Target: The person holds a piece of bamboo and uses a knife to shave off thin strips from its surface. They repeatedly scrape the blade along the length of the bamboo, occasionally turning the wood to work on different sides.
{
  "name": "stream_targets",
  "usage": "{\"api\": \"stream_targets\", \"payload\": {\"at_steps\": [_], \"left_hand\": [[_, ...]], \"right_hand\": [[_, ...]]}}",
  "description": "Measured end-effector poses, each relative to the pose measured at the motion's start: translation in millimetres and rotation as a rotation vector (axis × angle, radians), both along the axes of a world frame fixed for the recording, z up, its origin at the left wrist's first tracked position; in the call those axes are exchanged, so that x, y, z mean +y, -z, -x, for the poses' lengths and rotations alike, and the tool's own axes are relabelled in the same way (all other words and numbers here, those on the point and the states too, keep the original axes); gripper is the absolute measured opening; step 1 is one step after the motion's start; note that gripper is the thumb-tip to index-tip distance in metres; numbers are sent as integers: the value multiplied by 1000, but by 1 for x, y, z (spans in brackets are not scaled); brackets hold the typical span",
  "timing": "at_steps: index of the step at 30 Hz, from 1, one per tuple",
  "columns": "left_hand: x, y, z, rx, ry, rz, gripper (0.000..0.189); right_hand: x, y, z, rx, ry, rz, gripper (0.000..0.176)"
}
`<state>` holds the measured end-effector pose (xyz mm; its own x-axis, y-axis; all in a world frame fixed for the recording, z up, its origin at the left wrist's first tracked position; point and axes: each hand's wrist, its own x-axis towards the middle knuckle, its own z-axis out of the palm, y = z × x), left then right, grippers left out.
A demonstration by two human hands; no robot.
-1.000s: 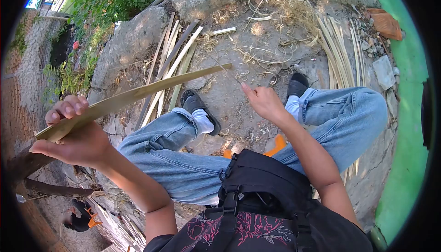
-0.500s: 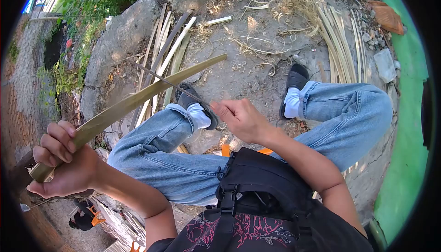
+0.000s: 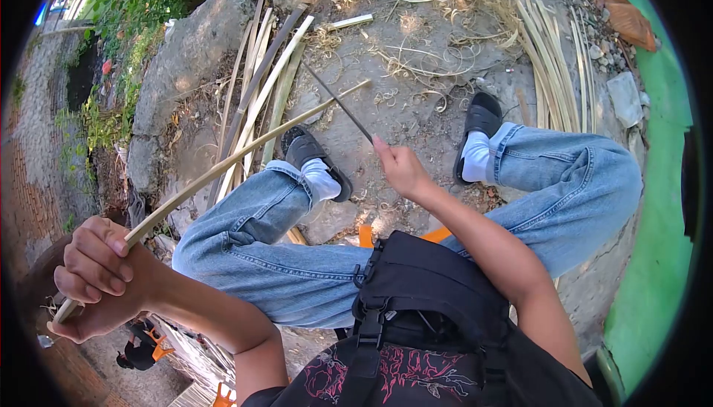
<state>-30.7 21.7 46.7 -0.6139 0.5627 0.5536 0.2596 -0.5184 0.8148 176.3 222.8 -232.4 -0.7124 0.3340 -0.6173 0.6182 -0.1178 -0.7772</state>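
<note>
Ground (image 3: 401,128) — strip (image 3: 212,176) held; bag (image 3: 438,277), contents hidden.

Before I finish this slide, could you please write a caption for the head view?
Left hand gripping a long strip, right hand holding a slim dark tool seen across its far part.

Cracked concrete ground (image 3: 423,126) borders a green wall (image 3: 663,184).

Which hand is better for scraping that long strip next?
Probably the right hand: it holds the thin dark blade, which crosses the strip near its far end in this view, though I can't tell if they touch. The left hand is busy gripping the strip's near end.
</note>
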Motion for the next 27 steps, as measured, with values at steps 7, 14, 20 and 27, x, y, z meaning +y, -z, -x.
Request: {"api": "stream_targets", "payload": {"at_steps": [7, 14, 20, 27], "left_hand": [[6, 1, -6, -31, -61, -25, 58], [5, 2, -7, -37, -35, -30, 64], [4, 2, -1, -98, 32, -36, 64], [1, 0, 1, -88, 0, -21, 66]], "right_hand": [[-31, -46, 2, 383, -9, -120, 68], [-3, 4, 5, 200, 0, -150, 55], [-25, -19, 3, 375, -20, -133, 58], [-9, 0, 7, 150, 5, -208, 69]]}}
